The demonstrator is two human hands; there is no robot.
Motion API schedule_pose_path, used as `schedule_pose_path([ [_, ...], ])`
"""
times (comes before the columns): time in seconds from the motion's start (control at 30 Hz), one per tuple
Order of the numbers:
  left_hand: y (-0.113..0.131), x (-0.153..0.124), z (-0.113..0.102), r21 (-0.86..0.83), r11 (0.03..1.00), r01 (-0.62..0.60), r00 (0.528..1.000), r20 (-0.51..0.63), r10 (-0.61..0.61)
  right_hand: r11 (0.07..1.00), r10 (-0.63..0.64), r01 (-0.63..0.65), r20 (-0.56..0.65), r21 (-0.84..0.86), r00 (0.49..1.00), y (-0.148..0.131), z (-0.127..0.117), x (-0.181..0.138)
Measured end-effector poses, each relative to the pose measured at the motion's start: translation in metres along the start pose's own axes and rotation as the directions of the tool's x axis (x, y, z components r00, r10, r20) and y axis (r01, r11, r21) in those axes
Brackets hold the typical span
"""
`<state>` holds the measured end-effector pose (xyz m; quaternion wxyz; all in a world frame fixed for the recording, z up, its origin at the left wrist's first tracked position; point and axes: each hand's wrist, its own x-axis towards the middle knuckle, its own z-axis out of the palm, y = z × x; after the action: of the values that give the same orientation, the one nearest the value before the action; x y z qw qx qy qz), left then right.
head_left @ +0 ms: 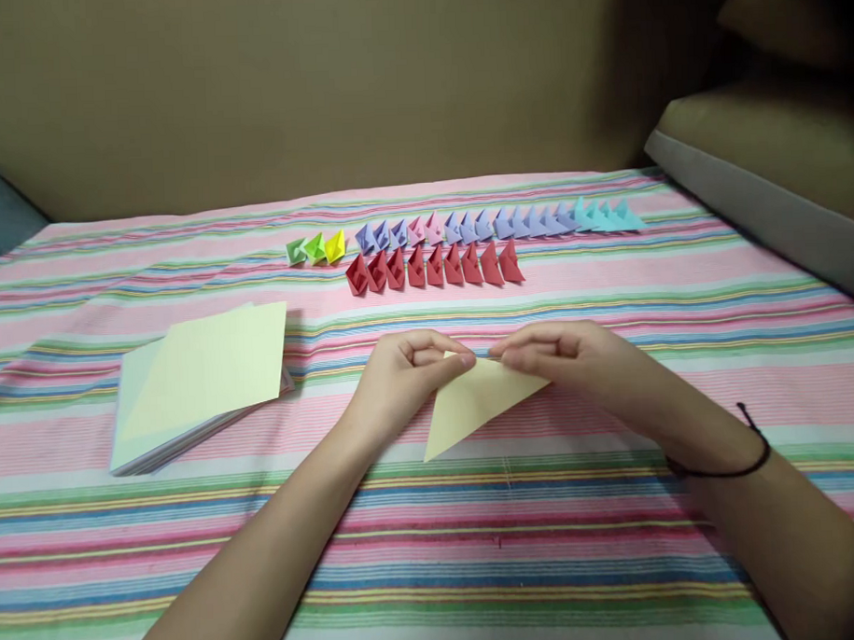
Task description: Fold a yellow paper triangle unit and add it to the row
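Observation:
Between my two hands is a pale yellow sheet of paper (480, 400), folded into a roughly triangular shape and held a little above the striped cloth. My left hand (414, 362) pinches its upper left edge between thumb and fingers. On the other side, my right hand (564, 352) grips the upper right edge, thumb on the near face. The fingertips behind the paper are partly hidden. A black cord bracelet (727, 473) circles my right wrist.
A stack of coloured paper (205, 370), pale yellow on top, lies to the left. Beyond my hands stand rows of small folded paper boats: red boats (434, 266) in front, purple boats (528, 222) and turquoise boats (605, 216) behind, a yellow boat (335, 248) leftward. Cushions (778, 158) border the right.

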<state>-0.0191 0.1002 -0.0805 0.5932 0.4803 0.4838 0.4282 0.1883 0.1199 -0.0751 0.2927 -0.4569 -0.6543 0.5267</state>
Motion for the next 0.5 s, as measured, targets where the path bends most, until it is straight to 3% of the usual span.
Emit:
schedule_pose_path([
  [0.23,0.003,-0.003,0.002,0.315,0.946,-0.074,0.991,0.129,0.034,0.993,-0.033,0.051,0.165,-0.108,0.986,0.0,0.015,-0.003],
  [0.33,0.005,-0.002,-0.002,0.304,0.952,-0.045,0.988,0.156,-0.003,0.993,-0.01,0.036,0.226,-0.112,0.974,0.001,0.007,-0.002],
  [0.5,0.003,0.001,-0.006,0.156,0.988,-0.011,1.0,0.014,0.009,0.999,0.022,-0.017,0.158,-0.036,0.987,0.005,-0.001,0.0],
])
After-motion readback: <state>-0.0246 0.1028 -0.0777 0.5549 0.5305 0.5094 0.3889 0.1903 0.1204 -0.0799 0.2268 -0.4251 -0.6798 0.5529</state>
